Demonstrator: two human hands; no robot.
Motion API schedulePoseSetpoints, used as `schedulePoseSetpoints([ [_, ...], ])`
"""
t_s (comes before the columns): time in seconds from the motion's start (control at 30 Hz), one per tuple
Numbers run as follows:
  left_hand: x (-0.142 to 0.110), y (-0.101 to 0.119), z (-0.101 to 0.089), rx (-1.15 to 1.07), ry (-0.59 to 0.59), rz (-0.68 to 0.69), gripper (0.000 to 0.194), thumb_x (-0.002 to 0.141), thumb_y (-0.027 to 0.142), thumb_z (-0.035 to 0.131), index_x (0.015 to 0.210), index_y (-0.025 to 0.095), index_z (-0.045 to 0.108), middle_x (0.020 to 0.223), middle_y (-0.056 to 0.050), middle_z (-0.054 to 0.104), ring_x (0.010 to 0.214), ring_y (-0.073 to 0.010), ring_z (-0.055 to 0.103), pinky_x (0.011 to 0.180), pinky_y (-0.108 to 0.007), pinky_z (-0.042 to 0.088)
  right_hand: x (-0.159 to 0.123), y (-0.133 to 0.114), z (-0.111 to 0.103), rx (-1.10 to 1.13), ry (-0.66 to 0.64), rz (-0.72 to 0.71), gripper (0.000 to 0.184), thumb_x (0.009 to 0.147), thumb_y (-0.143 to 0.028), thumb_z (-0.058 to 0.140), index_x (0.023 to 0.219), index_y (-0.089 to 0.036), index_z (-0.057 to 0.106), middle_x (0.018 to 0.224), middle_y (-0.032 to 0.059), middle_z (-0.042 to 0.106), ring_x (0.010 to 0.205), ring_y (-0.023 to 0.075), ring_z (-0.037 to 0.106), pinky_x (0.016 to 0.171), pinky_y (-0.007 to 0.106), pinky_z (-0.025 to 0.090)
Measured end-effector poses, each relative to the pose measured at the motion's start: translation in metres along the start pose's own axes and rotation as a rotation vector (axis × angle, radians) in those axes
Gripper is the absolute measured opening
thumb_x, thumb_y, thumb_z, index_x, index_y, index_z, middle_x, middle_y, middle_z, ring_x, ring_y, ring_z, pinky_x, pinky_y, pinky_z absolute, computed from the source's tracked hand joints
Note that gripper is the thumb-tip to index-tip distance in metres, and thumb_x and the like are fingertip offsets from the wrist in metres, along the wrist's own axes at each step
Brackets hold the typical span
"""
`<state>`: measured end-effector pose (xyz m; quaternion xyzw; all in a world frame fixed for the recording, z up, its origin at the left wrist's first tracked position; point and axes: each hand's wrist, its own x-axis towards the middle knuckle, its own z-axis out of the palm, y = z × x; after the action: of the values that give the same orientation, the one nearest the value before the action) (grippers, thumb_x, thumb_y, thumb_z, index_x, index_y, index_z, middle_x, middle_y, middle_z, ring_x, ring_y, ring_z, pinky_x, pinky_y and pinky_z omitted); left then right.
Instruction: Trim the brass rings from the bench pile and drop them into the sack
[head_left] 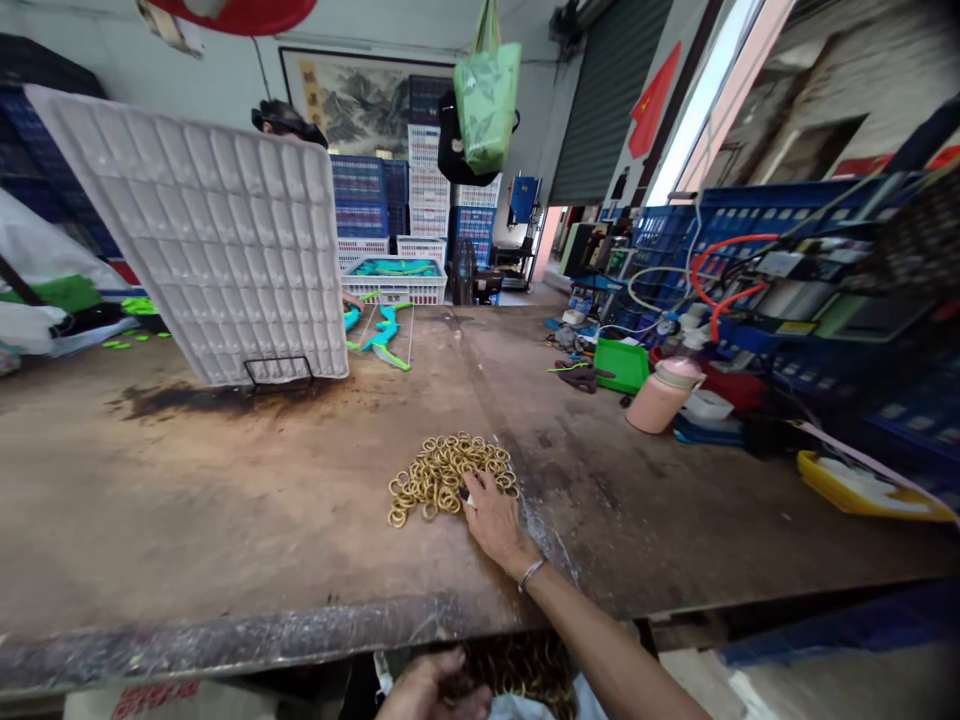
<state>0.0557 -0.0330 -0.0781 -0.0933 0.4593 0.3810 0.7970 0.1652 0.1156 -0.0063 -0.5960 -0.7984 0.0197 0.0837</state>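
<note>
Left hand (429, 688), grip apart; right hand (496, 524) on gold rings (431, 476), grip unclear; red print (154, 697) unreadable.

Gold-coloured ring pile (442, 468): one; overlap prevents individual count. Right of pile: one pink bottle (658, 398), one green box (621, 366), one yellow tray (844, 498). Left of pile: one white moulded panel (240, 230).

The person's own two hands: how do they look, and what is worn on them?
The right hand is gloveless, with a silver-coloured wrist bracelet and no sleeve on the visible forearm. Something small, dark and white shows by its fingers, unclear what. The left hand is blurred; no glove shows.
</note>
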Motion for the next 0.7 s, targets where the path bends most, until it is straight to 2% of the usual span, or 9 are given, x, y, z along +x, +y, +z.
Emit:
schedulePoseSetpoints([
  [0.1,-0.003,-0.001,0.001,0.040,0.028,0.015,0.039,0.063,0.023,0.068,0.096,0.014,0.048,0.077,-0.011,0.062,0.066,-0.0253,0.065,0.058,-0.035,0.050,-0.016,0.000,0.001,-0.017,-0.027,-0.060,0.044,0.081,-0.025,0.048,0.123,-0.031,0.038,0.116,0.0063,0.046,0.082,0.0170,0.058,0.063,0.025,0.040],
  [0.27,-0.013,-0.006,0.001,0.080,0.022,0.174,0.038,0.062,0.025,0.069,0.092,0.016,0.047,0.080,-0.009,0.060,0.066,-0.0227,0.063,0.061,-0.033,0.047,-0.036,0.008,0.002,0.033,-0.026,-0.147,0.048,0.079,-0.024,0.049,0.125,-0.032,0.037,0.123,0.0051,0.044,0.083,0.0160,0.058,0.067,0.025,0.041],
  [0.37,-0.021,-0.009,0.001,0.100,0.012,0.242,0.035,0.062,0.026,0.069,0.086,0.018,0.045,0.080,-0.007,0.059,0.067,-0.0217,0.063,0.060,-0.032,0.047,-0.041,0.021,0.005,0.161,0.080,-0.144,0.043,0.080,-0.022,0.046,0.123,-0.027,0.042,0.121,0.0062,0.046,0.091,0.0161,0.056,0.074,0.025,0.042],
  [0.47,-0.028,-0.011,0.002,0.104,0.040,0.273,0.030,0.067,0.024,0.065,0.087,0.018,0.043,0.082,-0.007,0.057,0.069,-0.0220,0.063,0.060,-0.032,0.046,-0.038,0.041,0.009,0.259,0.224,-0.012,0.036,0.082,-0.019,0.042,0.117,-0.021,0.048,0.115,0.0079,0.050,0.099,0.0166,0.052,0.081,0.026,0.041],
  [0.53,-0.032,-0.011,0.003,0.110,0.070,0.292,0.029,0.069,0.022,0.061,0.090,0.017,0.042,0.084,-0.008,0.055,0.070,-0.0226,0.064,0.060,-0.032,0.046,-0.032,0.057,0.008,0.232,0.244,0.121,0.034,0.082,-0.018,0.041,0.115,-0.018,0.051,0.110,0.0093,0.052,0.096,0.0172,0.053,0.080,0.027,0.041],
  [0.63,-0.033,-0.012,0.003,0.149,0.070,0.311,0.031,0.071,0.023,0.060,0.094,0.016,0.040,0.092,-0.011,0.053,0.075,-0.0239,0.064,0.062,-0.033,0.047,-0.018,0.070,0.004,0.136,0.153,0.295,0.032,0.084,-0.021,0.040,0.114,-0.017,0.052,0.102,0.0108,0.055,0.089,0.0186,0.056,0.073,0.027,0.041],
  [0.7,-0.030,-0.013,0.000,0.168,0.063,0.314,0.035,0.071,0.027,0.061,0.097,0.017,0.041,0.100,-0.013,0.052,0.082,-0.0265,0.063,0.066,-0.035,0.047,-0.011,0.070,-0.001,0.094,0.063,0.319,0.032,0.085,-0.024,0.039,0.114,-0.019,0.051,0.100,0.0100,0.055,0.084,0.0182,0.058,0.069,0.026,0.040],
])
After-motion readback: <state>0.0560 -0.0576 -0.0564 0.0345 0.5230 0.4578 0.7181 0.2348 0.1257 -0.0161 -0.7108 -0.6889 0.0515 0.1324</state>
